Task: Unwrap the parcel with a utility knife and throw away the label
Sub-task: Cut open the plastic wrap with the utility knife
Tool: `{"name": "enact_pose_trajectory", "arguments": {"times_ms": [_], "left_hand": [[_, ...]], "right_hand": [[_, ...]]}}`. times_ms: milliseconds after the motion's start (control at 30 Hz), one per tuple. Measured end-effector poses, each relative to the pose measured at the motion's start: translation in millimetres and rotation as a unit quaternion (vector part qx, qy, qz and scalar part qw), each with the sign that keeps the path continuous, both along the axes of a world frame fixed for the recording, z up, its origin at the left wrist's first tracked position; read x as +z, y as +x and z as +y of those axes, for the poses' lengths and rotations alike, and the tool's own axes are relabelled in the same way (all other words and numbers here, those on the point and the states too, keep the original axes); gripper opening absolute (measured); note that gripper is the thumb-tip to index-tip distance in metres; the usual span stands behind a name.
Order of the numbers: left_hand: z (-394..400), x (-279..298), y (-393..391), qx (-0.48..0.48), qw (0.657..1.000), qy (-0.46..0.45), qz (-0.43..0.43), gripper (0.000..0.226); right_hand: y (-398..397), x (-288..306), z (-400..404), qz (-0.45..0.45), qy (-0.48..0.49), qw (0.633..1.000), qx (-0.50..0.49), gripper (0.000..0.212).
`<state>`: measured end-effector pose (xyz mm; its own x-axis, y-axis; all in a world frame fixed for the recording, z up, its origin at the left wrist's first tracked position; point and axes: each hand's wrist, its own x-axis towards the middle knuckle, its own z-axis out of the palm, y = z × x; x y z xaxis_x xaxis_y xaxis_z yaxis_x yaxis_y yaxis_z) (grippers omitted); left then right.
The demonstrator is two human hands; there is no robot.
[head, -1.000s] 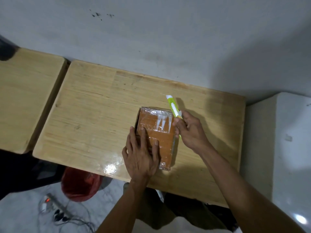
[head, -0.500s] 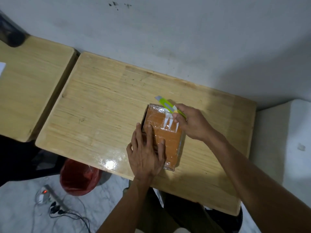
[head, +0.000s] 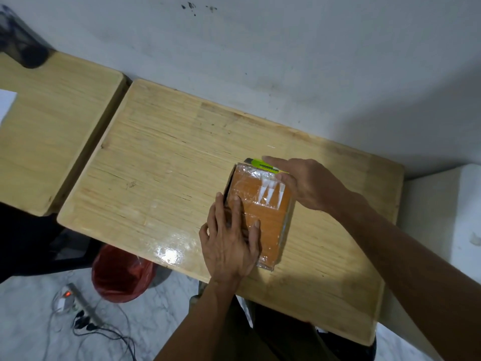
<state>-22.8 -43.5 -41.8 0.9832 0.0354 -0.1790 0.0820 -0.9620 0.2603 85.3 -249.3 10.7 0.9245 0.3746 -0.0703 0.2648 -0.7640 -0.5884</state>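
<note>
An orange-brown parcel wrapped in clear plastic lies on the wooden table, with white scraps of a label on its top. My left hand lies flat on the parcel's near left part, fingers spread. My right hand holds a green utility knife laid along the parcel's far edge, its tip pointing left. The blade itself is too small to make out.
A red bin stands on the floor under the table's near left edge, beside a power strip with cables. A second wooden table adjoins on the left. A white block flanks the right side; the wall is behind.
My right hand has swung the knife from pointing away along the parcel's right side to lying flat across its far edge. My left hand stays pressed on the parcel.
</note>
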Motion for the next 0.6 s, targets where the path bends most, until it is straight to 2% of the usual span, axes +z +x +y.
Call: {"name": "enact_pose_trajectory", "arguments": {"times_ms": [300, 600], "left_hand": [[0.8, -1.1, 0.4, -0.001, 1.000, -0.003, 0.002, 0.069], [0.4, -0.8, 0.6, 0.002, 1.000, -0.007, 0.002, 0.069]], "right_hand": [[2.1, -8.7, 8.4, -0.052, -0.063, 0.997, 0.009, 0.049], [4.1, -11.3, 8.4, -0.058, -0.037, 0.997, 0.025, 0.048]]}}
